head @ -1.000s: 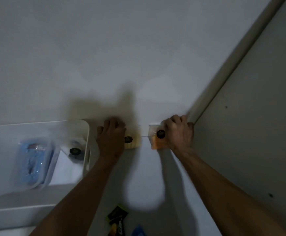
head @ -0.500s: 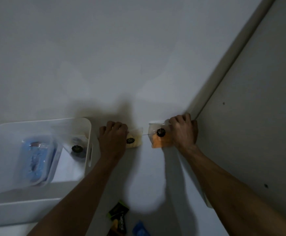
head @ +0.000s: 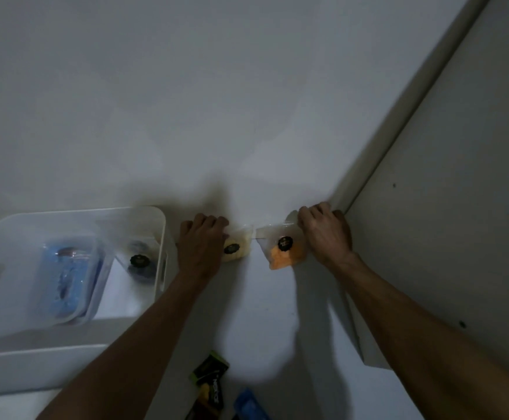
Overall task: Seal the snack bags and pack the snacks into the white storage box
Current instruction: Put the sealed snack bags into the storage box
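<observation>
1. Two clear snack bags lie on our white table, just apart.
2. Our left hand presses flat on the yellow snack bag.
3. Our right hand curls on the orange snack bag, maybe pinching its top.
4. Our white storage box sits left, touching nothing we hold.

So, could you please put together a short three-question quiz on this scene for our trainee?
1. True or false: the left hand rests on the pale yellow snack bag.
2. Which hand is on the orange snack bag?
A. left
B. right
C. neither
3. Fill in: the blue-filled clear container sits inside the white storage ____.

Key
1. True
2. B
3. box
</observation>
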The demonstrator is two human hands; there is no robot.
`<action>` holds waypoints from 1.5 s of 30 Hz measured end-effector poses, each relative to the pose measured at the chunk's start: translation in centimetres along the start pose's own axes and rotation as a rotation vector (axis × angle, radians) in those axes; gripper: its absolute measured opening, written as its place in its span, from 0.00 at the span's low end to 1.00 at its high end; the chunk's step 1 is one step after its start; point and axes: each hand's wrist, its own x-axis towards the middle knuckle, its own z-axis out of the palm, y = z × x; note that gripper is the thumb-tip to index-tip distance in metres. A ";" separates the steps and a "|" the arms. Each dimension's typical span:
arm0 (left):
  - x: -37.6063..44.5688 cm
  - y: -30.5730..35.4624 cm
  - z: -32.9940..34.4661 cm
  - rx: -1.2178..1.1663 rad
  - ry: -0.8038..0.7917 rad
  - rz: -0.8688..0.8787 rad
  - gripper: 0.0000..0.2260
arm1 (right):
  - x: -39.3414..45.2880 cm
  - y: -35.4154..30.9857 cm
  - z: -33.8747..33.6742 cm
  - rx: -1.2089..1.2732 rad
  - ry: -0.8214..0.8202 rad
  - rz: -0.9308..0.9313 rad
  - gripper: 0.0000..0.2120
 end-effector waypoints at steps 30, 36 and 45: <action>-2.3 -18.2 -25.0 -0.298 -0.050 -0.092 0.02 | -0.9 -26.4 -24.9 0.383 0.126 -0.375 0.07; -3.7 -20.5 -20.2 -0.453 -0.257 -0.129 0.02 | -2.5 -29.9 -16.9 0.285 -0.019 -0.327 0.06; -4.6 -20.1 -13.4 -0.444 -0.339 -0.099 0.03 | -1.9 -31.7 -9.7 0.242 -0.035 -0.198 0.11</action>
